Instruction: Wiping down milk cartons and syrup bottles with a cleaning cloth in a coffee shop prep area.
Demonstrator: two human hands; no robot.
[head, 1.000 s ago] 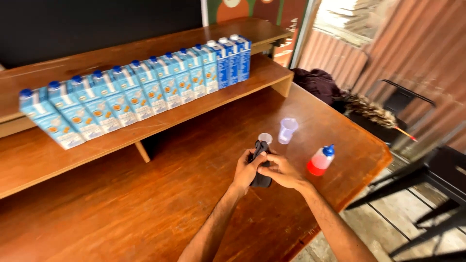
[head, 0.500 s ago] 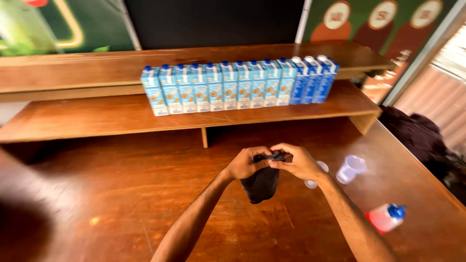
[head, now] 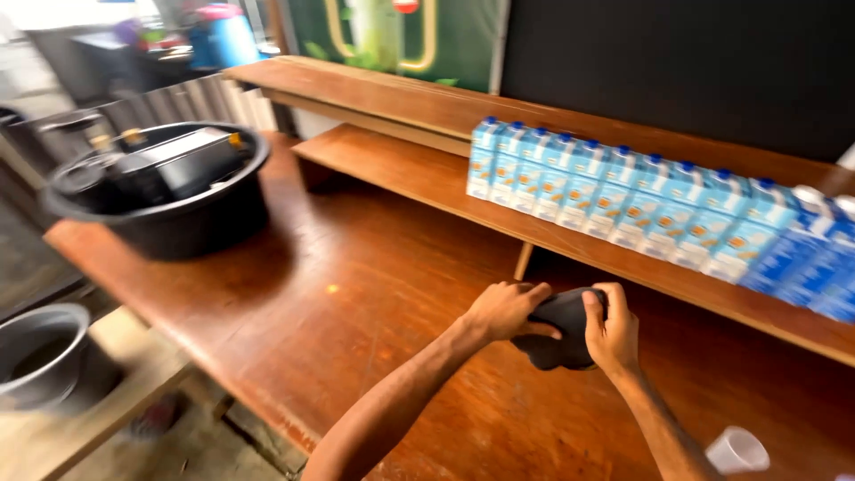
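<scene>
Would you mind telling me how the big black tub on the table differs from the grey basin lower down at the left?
The black round plastic tub stands on the wooden table and holds dark items; the grey metal basin sits lower, on a pale ledge, apparently with nothing in it. The tub looks wider and deeper than the basin. Both are round and open-topped.

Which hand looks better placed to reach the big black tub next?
Probably the left hand. Both hands grip the black pouch, but the black tub sits far off on the person's left side of the wooden table, while the right hand lies farther from it.
</scene>
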